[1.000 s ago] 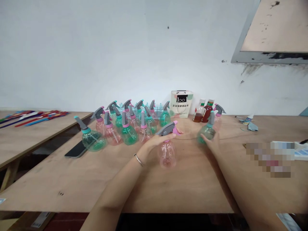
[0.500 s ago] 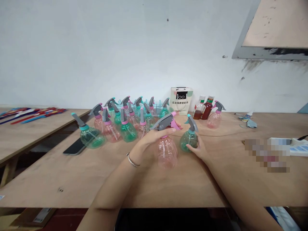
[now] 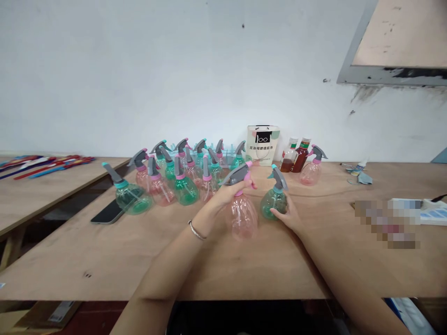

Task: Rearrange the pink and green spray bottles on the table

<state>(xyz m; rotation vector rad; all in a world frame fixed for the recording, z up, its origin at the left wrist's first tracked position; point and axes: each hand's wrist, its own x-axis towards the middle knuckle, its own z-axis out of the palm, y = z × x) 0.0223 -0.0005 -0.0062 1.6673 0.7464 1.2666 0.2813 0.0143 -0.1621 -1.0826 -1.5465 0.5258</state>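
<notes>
My left hand (image 3: 228, 194) is wrapped round the neck and pink trigger of a clear pink spray bottle (image 3: 243, 218) with a grey head. That bottle is upright in front of me; I cannot tell whether its base touches the table. Just to its right, my right hand (image 3: 289, 214) grips the side of a green spray bottle (image 3: 271, 204) with a grey and turquoise head, thumb in front and fingers partly hidden behind. To the left stand several more pink and green spray bottles, among them a green one (image 3: 134, 200) at the near left end.
A phone (image 3: 106, 211) lies under the leftmost bottles. Along the wall are a paper bag (image 3: 261, 146), two bottles of brown liquid (image 3: 295, 158) and another pink spray bottle (image 3: 310, 173). A small glue bottle (image 3: 359, 167) and a blurred patch (image 3: 387, 225) are at the right.
My left hand's fingers have drawn in around the pink bottle's trigger, which now sits closer to the neck. My right hand and the green bottle are nearly unchanged.
</notes>
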